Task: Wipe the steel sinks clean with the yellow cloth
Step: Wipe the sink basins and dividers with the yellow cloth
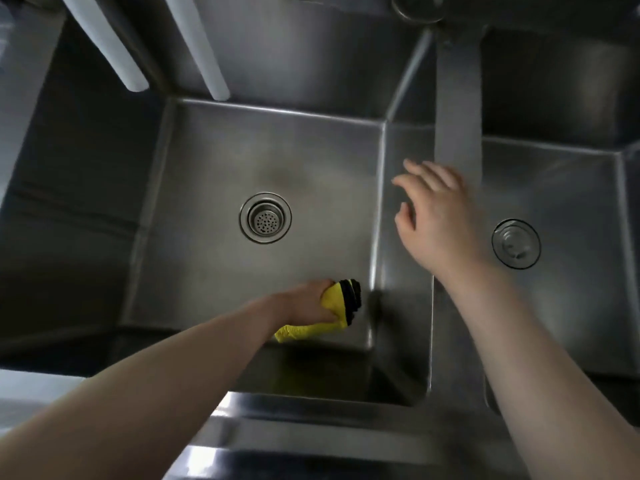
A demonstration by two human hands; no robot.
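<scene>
Left hand (pixel 313 301): grip clamped on the yellow cloth (pixel 330 315), which is bunched, dark-edged, and pressed to the floor of the middle sink (pixel 207 161) at that basin's 5 o'clock corner. Right hand (pixel 433 216): grip apart, fingers spread and holding nothing, above the divider (pixel 457 109) at 3 o'clock of the middle basin. Drain strainer (pixel 265 218) at the basin's centre. The right sink (pixel 571 174) has a plugged drain (pixel 516 243). Two white pipes (pixel 194 43) at 11 o'clock.
</scene>
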